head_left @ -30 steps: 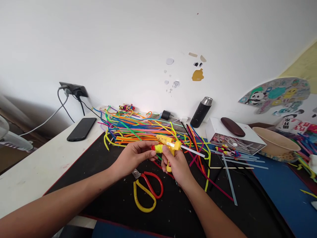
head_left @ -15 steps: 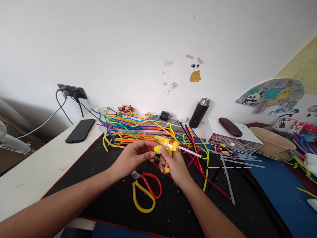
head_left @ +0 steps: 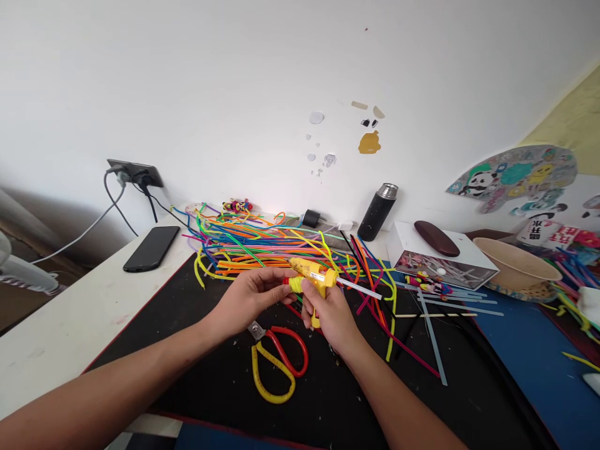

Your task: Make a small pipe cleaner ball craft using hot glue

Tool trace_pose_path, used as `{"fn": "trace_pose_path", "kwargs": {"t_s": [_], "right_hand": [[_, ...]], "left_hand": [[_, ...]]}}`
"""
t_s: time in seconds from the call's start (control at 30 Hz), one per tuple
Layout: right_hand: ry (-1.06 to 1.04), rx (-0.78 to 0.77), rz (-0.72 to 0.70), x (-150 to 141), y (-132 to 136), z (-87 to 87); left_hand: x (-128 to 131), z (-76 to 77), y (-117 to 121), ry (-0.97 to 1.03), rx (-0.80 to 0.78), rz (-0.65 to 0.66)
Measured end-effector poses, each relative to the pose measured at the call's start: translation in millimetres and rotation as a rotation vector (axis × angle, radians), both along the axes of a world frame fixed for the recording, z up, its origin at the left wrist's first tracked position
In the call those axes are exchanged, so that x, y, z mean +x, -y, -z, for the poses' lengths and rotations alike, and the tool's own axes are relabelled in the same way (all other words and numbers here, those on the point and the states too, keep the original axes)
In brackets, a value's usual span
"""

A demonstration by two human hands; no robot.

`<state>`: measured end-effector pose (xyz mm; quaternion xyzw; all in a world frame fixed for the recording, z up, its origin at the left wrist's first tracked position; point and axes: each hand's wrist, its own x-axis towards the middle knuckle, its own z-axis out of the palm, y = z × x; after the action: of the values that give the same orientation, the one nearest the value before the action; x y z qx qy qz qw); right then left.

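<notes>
My right hand (head_left: 332, 312) is wrapped around a yellow hot glue gun (head_left: 315, 274), whose nozzle points left. A translucent glue stick (head_left: 360, 287) sticks out of its back end. My left hand (head_left: 253, 295) pinches a small coil of yellow and red pipe cleaner (head_left: 295, 285) just below the barrel. My right thumb rests against the coil's right end. The nozzle tip is close above my left fingers, partly lost against the clutter. Below the hands lie scissors (head_left: 274, 369) with one red and one yellow handle, their blades partly hidden by my left wrist.
Many coloured pipe cleaners (head_left: 262, 245) spread across the back of the black mat (head_left: 201, 387). A phone (head_left: 151, 249) lies at left. A black flask (head_left: 377, 212), a white box (head_left: 398, 244) and a basket (head_left: 515, 259) stand at right, near loose glue sticks (head_left: 434, 340) and a pipe-cleaner figure (head_left: 427, 286).
The hands, coil and glue gun hold nearly the same position. The view has shifted very slightly; nothing was taken up or let go.
</notes>
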<state>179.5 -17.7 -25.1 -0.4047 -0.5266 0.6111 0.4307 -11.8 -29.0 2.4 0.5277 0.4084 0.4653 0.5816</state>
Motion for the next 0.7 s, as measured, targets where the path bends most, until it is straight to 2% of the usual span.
{"fn": "trace_pose_path", "kwargs": {"t_s": [0.7], "right_hand": [[-0.004, -0.007, -0.006, -2.4, 0.1, 0.0]], "left_hand": [[1.7, 2.3, 0.4, 0.023, -0.001, -0.006]]}}
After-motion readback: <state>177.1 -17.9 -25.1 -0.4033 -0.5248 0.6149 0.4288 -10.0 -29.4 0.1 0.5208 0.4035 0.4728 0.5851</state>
